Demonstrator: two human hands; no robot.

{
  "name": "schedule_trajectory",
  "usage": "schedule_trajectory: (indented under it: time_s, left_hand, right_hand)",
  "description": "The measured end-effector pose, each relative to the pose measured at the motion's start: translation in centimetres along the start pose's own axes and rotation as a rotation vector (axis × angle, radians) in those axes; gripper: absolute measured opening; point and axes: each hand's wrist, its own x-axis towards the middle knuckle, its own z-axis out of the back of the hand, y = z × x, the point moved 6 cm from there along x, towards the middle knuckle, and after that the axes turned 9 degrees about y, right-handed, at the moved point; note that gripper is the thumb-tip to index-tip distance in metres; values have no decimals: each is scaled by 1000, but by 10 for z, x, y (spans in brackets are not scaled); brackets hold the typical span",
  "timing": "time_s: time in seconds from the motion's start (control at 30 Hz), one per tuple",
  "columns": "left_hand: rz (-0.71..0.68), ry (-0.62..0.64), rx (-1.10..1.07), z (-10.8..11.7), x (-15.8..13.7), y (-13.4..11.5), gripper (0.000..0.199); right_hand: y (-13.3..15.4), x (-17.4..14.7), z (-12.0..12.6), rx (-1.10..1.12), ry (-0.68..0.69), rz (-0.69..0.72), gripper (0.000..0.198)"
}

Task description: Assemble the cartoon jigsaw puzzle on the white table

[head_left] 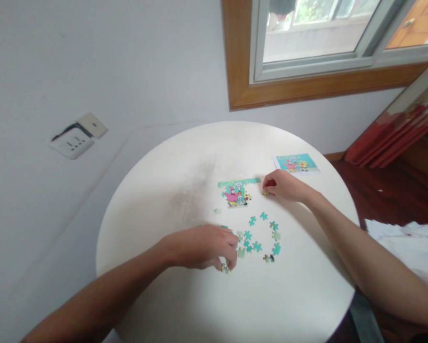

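A partly assembled jigsaw puzzle (231,194) with a pink cartoon figure and a teal top strip lies flat at mid-table. To the right of it, my right hand (284,185) is closed in a pinch on a small yellowish puzzle piece (265,193), held low by the tabletop. Nearer me, my left hand (208,245) has its thumb and fingers closed around another yellow-and-white puzzle piece (225,268). Several loose teal pieces (248,236) lie scattered beside that hand, some partly hidden under it. One pale piece (217,210) sits alone below the assembled part.
The round white table (271,305) has a grey smudge on its left side. A printed picture card (297,163) lies toward its far right edge. Behind stand a wall with a socket (72,142) and a wood-framed window (239,90). White sheets (407,243) are at the right.
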Motion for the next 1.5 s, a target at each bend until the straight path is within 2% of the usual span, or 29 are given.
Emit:
schedule_trajectory:
  time_s: [0.13,0.23,0.33,0.4,0.47,0.53,0.6,0.63,0.7,0.83,0.93,1.2,1.5]
  left_hand:
    - [4,-37,4,1,0,1,21]
    - [13,-18,-25,1,0,0,22]
    - [13,9,-57,1,1,-4,18]
    - [32,-40,-112,5,3,-1,13]
    - [106,-211,-222,14,4,11,9]
    - [225,-479,-395,24,2,34,5]
    - [317,-729,-600,27,-3,59,9]
    - [332,-822,-719,25,-4,70,13]
    - [359,-897,-885,20,-2,86,21]
    - [390,-952,-1021,13,-1,95,25]
    - [383,-994,-1091,10,-2,94,25]
    - [352,-1026,-1181,6,0,98,25]
    - [356,-1032,-1188,7,-1,96,28]
  right_hand:
    - [3,0,0,0,-10,-3,13]
    - [3,1,0,9,-28,3,13]
    - [1,3,2,35,-73,24,12]
    - [0,5,2,76,-110,45,12]
    - [2,6,2,151,-141,76,14]
    - [9,7,0,246,-166,111,18]
    - [20,6,-4,337,-185,145,20]
    - [28,4,-8,377,-183,166,20]
    - [44,2,-18,452,-144,212,19]
    - [69,-3,-40,560,-54,278,18]
    - [76,-5,-48,548,-56,292,16]
    - [73,-6,-44,492,-115,261,15]
    - [73,-7,-43,465,-128,253,17]
